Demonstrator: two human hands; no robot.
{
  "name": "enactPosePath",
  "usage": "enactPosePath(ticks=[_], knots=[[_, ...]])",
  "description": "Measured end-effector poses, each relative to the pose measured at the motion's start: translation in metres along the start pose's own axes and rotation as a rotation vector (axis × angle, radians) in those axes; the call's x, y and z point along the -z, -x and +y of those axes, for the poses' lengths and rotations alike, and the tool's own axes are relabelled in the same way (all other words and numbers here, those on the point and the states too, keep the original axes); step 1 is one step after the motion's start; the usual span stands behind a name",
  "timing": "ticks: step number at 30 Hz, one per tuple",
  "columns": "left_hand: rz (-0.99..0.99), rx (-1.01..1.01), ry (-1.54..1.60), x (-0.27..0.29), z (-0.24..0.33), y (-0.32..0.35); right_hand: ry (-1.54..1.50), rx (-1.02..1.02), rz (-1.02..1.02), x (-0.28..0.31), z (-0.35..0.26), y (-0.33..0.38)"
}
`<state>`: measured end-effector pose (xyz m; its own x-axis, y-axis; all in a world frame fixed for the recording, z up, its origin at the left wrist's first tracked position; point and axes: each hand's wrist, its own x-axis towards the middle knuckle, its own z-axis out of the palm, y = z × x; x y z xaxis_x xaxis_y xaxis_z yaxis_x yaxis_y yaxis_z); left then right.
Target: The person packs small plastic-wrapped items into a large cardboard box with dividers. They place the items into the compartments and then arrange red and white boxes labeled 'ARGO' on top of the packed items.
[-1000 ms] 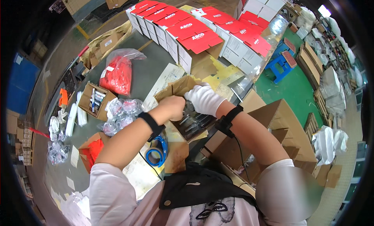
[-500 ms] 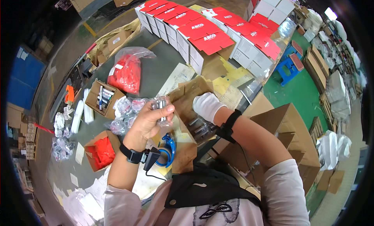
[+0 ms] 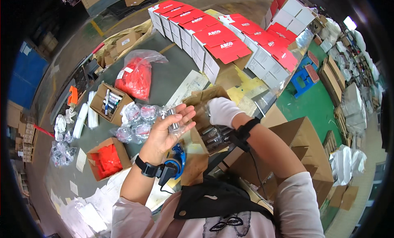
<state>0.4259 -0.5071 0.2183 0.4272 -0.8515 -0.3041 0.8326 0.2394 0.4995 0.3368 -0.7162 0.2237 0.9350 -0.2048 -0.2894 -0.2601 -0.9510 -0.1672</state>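
L of parts box [image 3: 207,96]: red-filled ctn [image 3: 110,161], bagged pcs [image 3: 141,122] on worktop [image 3: 172,70]. Just L of box: L hand [image 3: 164,131], fingers part-spread, thumb holding clear-wrapped metal pc [image 3: 174,125]. Blue tape dispenser [image 3: 180,157] near box's near-L side. In box: more metal pcs [image 3: 214,135] left, prob. part-emptied; gloved R hand [image 3: 223,111] blocks view, grip can't tell. R of box: big open ctn [image 3: 314,145].

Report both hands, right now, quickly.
Left hand: holding clear-wrapped shiny pieces, fingers loosely extended.
Right hand: gloved, at the cardboard box; open, closed or holding, cannot be told.
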Motion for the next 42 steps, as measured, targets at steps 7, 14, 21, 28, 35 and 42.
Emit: enactPosePath(ticks=[7, 14, 21, 28, 35, 42], knots=[[-0.067, 0.143, 0.096, -0.017, -0.007, 0.008, -1.258, 0.085, -0.149, 0.070, -0.018, 0.032], [0.061, -0.015, 0.021, 0.002, -0.014, 0.032, -0.842, 0.213, -0.057, 0.040, 0.001, 0.022], [0.085, -0.114, 0.124, 0.016, -0.002, 0.046, 0.262, 0.322, -0.182, -0.024, -0.025, 0.005], [0.059, -0.070, 0.172, 0.022, -0.006, 0.043, -0.268, 0.198, -0.070, 0.009, 0.000, 0.010], [-0.025, -0.061, -0.082, -0.001, -0.011, 0.035, -1.692, 0.064, -0.030, 0.034, 0.036, 0.058], [-0.150, 0.143, 0.322, -0.046, -0.036, 0.039, -2.508, 0.108, 0.117, 0.029, 0.011, 0.155]])
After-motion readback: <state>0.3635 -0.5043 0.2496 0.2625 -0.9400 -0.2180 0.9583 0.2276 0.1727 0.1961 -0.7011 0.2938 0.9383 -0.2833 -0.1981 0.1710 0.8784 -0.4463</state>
